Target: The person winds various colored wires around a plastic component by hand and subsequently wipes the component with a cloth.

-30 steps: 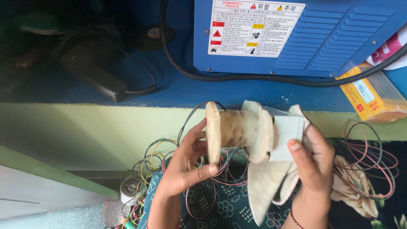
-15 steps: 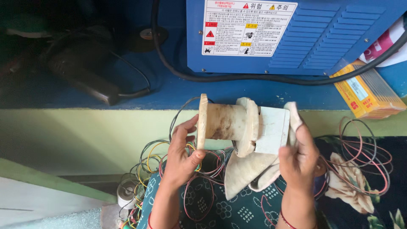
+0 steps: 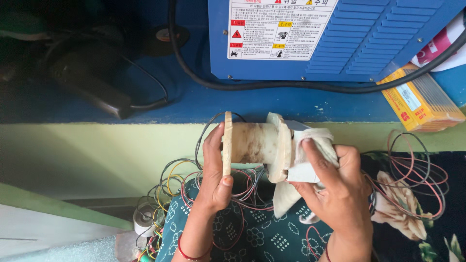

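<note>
A person's left hand (image 3: 213, 172) is gripping the flat end flange of a pale, stained spool (image 3: 255, 143), fingers curled over the disc's rim and thumb pressed against its face, while the right hand (image 3: 335, 187) is closing around a wad of white cloth (image 3: 315, 145) bunched against the spool's other flange. The spool is lying on its side in mid-air between the two hands, above a lap covered in dark green patterned fabric (image 3: 262, 237) and just in front of the yellow-green front edge of the bench (image 3: 97, 145). Loops of thin coloured wire (image 3: 194, 189) are trailing beneath it and coiling again at the right (image 3: 417, 174). On the blue bench top behind, a blue metal machine (image 3: 340, 39) is standing with a black cable (image 3: 272, 85) curving past its base and a yellow packet (image 3: 420, 99) lying at its right corner. Judging by the grip, keeping the left hand steady on the flange, with the core level, looks key to pressing the cloth evenly against the other end without snagging the loose wire below
</note>
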